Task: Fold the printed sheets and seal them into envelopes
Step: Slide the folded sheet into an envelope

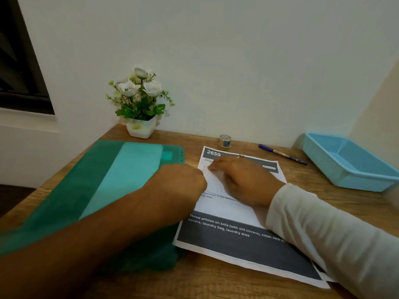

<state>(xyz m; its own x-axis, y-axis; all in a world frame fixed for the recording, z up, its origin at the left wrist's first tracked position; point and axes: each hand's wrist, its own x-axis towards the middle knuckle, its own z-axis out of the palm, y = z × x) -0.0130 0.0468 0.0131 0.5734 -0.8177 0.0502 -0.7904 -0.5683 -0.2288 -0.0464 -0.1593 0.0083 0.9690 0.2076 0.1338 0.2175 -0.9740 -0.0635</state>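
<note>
Printed sheet (224, 209) under both hands (perhaps pinching its edge).

Printed sheet (226, 209) flat on wooden desk, unfolded, long side running away from viewer, slightly skewed. White paper w/ dark grey header band at far end, "2659" in white; wide dark grey band at near end w/ white text "Throw pillows on sofa (with old covers)... laundry bag, laundry area". Middle white w/ small print, mostly hidden. Edge of second sheet (325, 277) peeks out under near right corner. Left edge just beside green folder (103, 186), contents unclear
</note>
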